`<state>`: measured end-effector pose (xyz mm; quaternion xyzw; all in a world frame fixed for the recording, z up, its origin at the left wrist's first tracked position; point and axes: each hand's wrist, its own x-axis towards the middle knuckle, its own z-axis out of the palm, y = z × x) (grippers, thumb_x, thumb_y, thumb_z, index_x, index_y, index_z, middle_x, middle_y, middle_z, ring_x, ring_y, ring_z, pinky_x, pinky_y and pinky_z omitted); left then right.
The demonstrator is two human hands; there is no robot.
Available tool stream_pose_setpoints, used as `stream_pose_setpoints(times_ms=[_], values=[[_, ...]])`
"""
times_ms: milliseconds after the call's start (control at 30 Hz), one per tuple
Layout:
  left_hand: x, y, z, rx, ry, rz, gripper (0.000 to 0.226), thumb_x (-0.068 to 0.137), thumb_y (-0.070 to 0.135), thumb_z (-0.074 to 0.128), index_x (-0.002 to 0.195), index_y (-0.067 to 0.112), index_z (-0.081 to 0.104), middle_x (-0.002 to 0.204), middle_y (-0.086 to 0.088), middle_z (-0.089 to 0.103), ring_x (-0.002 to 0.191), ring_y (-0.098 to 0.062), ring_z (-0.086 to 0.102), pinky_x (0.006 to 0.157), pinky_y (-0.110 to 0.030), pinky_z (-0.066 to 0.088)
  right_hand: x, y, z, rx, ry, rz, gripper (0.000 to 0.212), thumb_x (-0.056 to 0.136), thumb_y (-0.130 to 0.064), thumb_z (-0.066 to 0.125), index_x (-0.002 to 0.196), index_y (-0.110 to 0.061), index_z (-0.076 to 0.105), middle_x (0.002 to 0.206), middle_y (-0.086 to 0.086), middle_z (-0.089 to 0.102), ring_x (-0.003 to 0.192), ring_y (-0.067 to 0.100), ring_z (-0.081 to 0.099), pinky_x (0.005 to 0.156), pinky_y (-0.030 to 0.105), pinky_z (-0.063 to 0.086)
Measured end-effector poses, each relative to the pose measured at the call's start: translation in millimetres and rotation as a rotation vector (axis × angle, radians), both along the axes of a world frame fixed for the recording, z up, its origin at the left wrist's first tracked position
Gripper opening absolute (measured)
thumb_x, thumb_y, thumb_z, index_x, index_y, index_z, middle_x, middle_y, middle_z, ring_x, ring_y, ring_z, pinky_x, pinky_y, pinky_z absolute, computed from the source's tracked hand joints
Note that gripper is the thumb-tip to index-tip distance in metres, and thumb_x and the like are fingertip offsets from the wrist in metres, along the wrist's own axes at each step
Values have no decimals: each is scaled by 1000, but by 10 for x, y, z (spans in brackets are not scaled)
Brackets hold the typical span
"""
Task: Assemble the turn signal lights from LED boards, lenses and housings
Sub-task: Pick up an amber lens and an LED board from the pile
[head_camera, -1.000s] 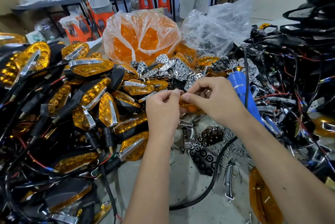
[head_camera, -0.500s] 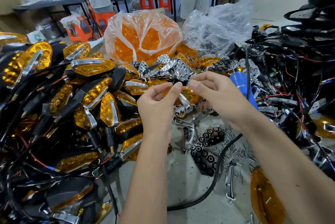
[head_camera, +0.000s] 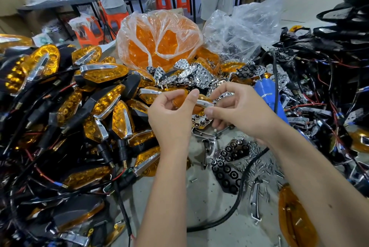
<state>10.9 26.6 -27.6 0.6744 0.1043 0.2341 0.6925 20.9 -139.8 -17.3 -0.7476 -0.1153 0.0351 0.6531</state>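
Observation:
Between both hands sits an amber lens (head_camera: 199, 106) with a chrome trim strip (head_camera: 204, 103) and a chrome honeycomb reflector (head_camera: 199, 121) under it. My left hand (head_camera: 171, 116) holds the lens's left end between thumb and fingers. Its right end is pinched by my right hand (head_camera: 239, 108). Finished turn signal lights (head_camera: 103, 74) with black housings and wires are heaped on the left. Loose chrome reflectors (head_camera: 191, 74) lie behind my hands.
A plastic bag of amber lenses (head_camera: 159, 42) and a clear bag (head_camera: 239, 32) stand behind. A blue electric screwdriver (head_camera: 267, 94) with its black cable (head_camera: 239, 192) lies right of my hands. Black LED boards (head_camera: 229, 166), screws (head_camera: 259, 164) and wired black housings (head_camera: 329, 86) cover the right side.
Both hands have lifted slightly and drawn apart. The amber lens with its chrome strip and reflector, hidden between the fingertips one second ago, now shows between them.

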Motion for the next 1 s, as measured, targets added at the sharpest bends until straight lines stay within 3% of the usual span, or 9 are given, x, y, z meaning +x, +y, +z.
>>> stream_pose_setpoints(times_ms=[267,467,567,767,900,1000], values=[[0,8,5,-19,-23,-14,27,77,36,93,92,20,78,83,3,78,78,-13,76,68,-24,59,-18,-23,42,39,4,-19,15,84,-16,87,88,-18,72,73,15,72,63,28,69,58,33,59],[-43,12,72,-209,-21,-140,26,79,25,92,98,15,78,83,-5,79,69,-16,74,61,-21,54,-63,-35,129,137,148,57,34,83,-47,79,99,-17,78,91,4,72,75,24,70,65,30,58],[-56,10,87,-197,-19,-163,25,79,25,92,99,17,79,85,-5,80,74,-18,74,64,-21,54,-78,-34,128,144,144,93,24,85,-39,79,96,-18,81,92,4,76,76,23,70,65,31,59],[-75,18,107,-221,21,-238,25,80,23,90,101,14,79,90,-10,80,76,-20,73,55,-17,49,-56,-70,130,218,198,85,36,80,-26,81,107,-3,75,94,13,74,75,22,68,64,29,59],[-85,37,122,-216,60,-292,29,79,26,91,104,18,77,90,-4,79,77,-18,72,51,-18,47,-46,-73,120,234,186,97,28,80,-27,81,100,-7,78,91,11,73,73,20,68,62,28,58],[-105,35,122,-200,134,-355,30,81,32,89,103,17,77,91,-3,80,79,-15,71,56,-22,50,-51,-66,118,232,166,82,29,77,-28,83,98,-10,79,89,9,74,74,20,69,62,28,58]])
